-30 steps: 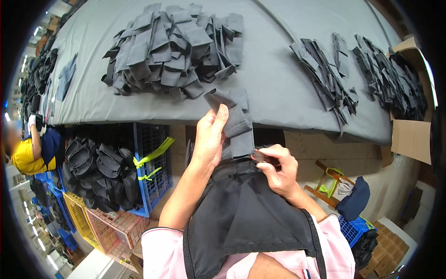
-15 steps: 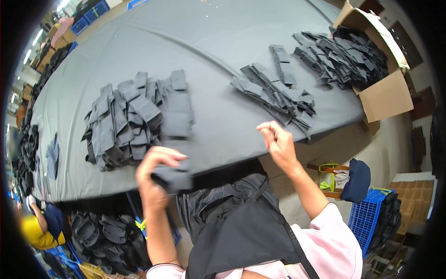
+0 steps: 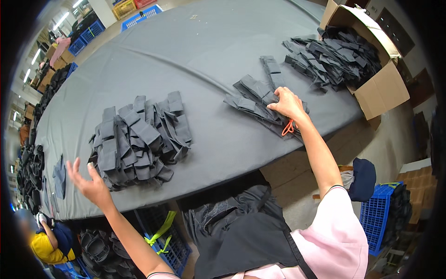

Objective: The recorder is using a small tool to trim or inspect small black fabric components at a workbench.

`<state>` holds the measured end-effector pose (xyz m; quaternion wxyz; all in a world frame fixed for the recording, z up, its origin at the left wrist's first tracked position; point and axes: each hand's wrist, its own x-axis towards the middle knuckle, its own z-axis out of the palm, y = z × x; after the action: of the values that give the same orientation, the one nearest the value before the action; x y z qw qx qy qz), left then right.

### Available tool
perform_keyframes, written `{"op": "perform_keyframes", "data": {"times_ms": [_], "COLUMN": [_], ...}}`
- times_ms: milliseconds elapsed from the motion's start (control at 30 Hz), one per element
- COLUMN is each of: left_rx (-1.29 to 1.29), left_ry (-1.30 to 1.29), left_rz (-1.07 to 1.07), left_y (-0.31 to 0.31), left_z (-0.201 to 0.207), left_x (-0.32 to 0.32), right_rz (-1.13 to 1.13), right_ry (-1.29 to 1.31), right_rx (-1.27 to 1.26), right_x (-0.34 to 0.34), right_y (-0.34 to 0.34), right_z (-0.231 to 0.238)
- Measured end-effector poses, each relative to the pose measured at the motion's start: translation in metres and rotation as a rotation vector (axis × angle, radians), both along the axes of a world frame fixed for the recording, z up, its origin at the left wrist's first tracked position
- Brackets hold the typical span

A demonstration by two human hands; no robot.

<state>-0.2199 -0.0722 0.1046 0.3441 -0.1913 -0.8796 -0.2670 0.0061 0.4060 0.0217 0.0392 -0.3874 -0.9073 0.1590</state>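
Observation:
My right hand (image 3: 289, 103) lies over the small pile of dark grey folded fabric strips (image 3: 253, 88) at the right of the table. Its thumb and fingers close on a fabric strip (image 3: 273, 98), partly hidden beneath the hand. An orange cord loop (image 3: 289, 128) hangs at that wrist. On the far left, my left hand (image 3: 90, 183) is raised over the table's near edge, fingers spread, holding nothing. Just right of it sits a larger heap of similar folded fabric strips (image 3: 134, 144), stacked loosely across one another.
A grey cover spreads over the large table (image 3: 209, 139). At the back right an open cardboard box (image 3: 383, 90) lies tipped, dark strips spilling out. Blue crates (image 3: 378, 218) stand on the floor. At the lower left is another person in yellow (image 3: 46, 246).
My left hand has let go of a folded dark fabric piece and moved left, opening. My right hand has reached forward onto the small pile. The view has shifted slightly.

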Motion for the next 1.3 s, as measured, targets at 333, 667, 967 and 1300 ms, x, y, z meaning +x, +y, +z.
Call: {"op": "perform_keyframes", "data": {"times_ms": [333,667,967,1300], "left_rx": [0.689,1.083,1.026,0.477], "left_ry": [-0.677,-1.246,-1.393,-0.987], "left_rz": [-0.779,-0.932,-0.714,-0.699], "left_y": [0.118,0.183,0.144,0.138], "left_z": [-0.032,-0.067,-0.101,-0.115], "left_x": [0.111,0.186,0.183,0.195], "right_rz": [-0.105,0.125,0.099,0.144], "right_ry": [0.231,0.859,0.796,0.691], "right_rx": [0.146,-0.859,-1.226,-0.849], "right_x": [0.007,0.033,0.039,0.015], "right_y": [-0.020,-0.190,-0.216,-0.239], "right_z": [0.021,0.002,-0.003,-0.014]}}
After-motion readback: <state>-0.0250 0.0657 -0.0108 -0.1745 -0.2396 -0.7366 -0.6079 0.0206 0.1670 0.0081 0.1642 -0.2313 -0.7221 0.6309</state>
